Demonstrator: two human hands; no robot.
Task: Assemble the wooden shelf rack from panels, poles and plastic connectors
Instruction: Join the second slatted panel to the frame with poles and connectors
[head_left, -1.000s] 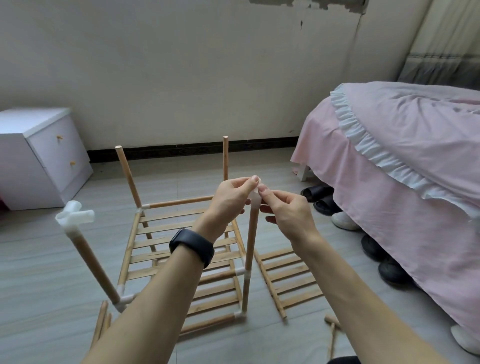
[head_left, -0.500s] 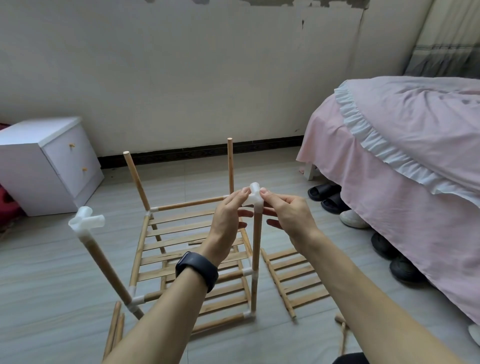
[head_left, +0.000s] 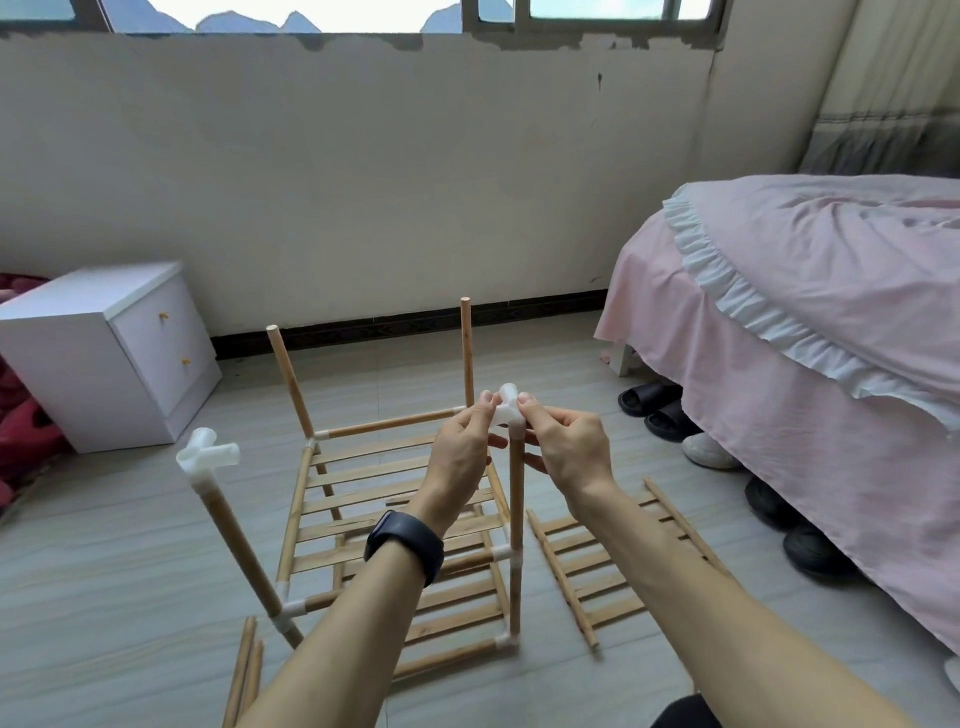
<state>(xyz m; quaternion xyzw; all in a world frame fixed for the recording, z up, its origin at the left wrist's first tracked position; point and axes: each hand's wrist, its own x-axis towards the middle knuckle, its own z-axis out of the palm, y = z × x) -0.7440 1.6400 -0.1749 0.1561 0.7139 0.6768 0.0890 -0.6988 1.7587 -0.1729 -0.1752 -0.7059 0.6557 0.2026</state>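
Head view: loose poles (head_left: 248, 660) left of the rack (head_left: 363, 470) run off the bottom edge. Atop the rack's near-right pole (head_left: 516, 509), left hand (head_left: 462, 452) and right hand (head_left: 569, 452) each pinch the white connector (head_left: 506, 408), fingertips hiding the joint. Right of the rack, a forearm partly covers a spare panel (head_left: 587, 566).

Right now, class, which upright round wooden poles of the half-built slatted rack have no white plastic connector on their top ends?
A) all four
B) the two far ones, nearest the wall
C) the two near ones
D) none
B: the far left pole and far right pole end in bare wood. The near left pole carries a white connector, and the left hand and right hand pinch a second connector atop the near right pole.
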